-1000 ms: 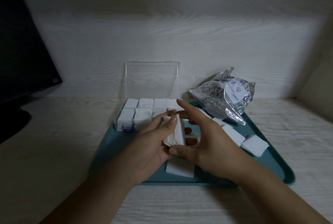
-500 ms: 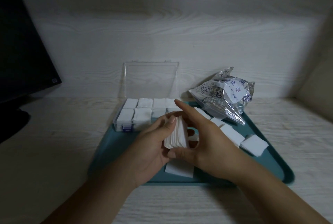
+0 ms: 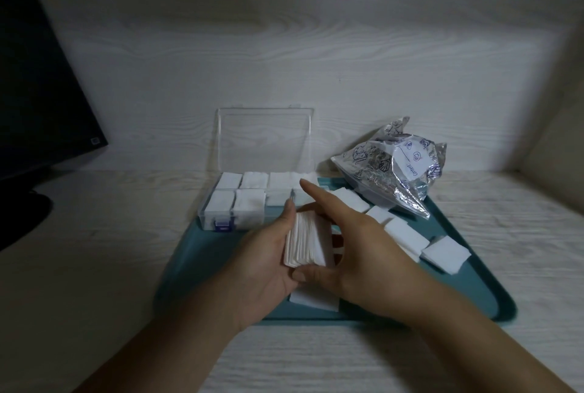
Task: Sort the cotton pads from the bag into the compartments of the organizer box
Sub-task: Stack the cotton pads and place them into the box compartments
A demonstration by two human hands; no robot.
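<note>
Both hands hold a stack of cotton pads on edge over the teal tray: left hand cups one side, right hand pinches the other, likely squaring it for the organizer box just beyond.

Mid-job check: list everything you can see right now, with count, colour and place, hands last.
Organizer box: one, clear, lid up, on the tray's far left; the compartments in view hold white pads.
Tray: one, teal, on the table.
Bag: one, clear printed plastic, far right of the tray.
Loose pads: several, white, on the tray right of the hands; one lies under the hands.
Pad stack: one, white, held between both hands.
Monitor: one, black, far left.
Table: one, pale woodgrain.
Left hand: grips the stack's left side.
Right hand: grips its right side.
</note>
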